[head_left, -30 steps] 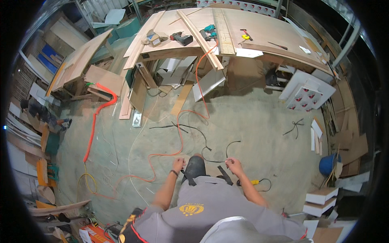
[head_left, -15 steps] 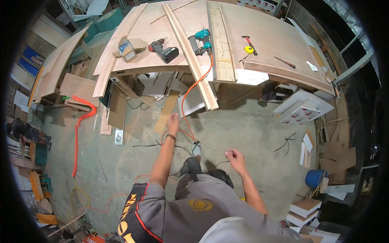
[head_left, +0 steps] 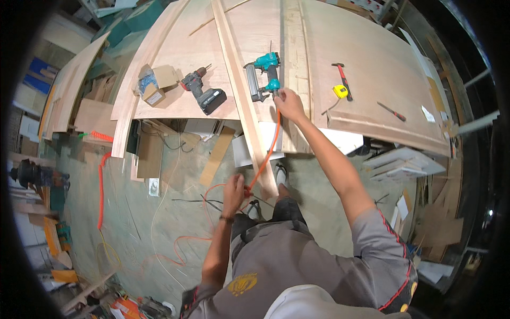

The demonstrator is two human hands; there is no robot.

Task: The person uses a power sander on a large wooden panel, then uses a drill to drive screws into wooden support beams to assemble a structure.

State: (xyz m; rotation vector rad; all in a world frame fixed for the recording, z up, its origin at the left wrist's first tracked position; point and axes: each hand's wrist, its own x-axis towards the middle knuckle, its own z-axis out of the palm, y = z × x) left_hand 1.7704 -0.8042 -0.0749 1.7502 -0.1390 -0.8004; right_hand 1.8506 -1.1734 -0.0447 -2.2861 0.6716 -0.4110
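Well, left grip [head_left: 234, 195]: curled closed around the orange hose [head_left: 272, 146], low beside the overhanging pale strip [head_left: 237, 74], probably so its slack drags less on the tool.
Right grip [head_left: 290, 105]: my fingertips pinch the hose coupling [head_left: 275, 93] at the handle's end, seemingly to steady that joint.
Nail gun [head_left: 272, 72]: on the counter [head_left: 372, 64], between pale strip and wide plank [head_left: 294, 74], lying on its side, likely its steadiest pose.
Gun's look: teal head and base, dark handle, grey magazine.
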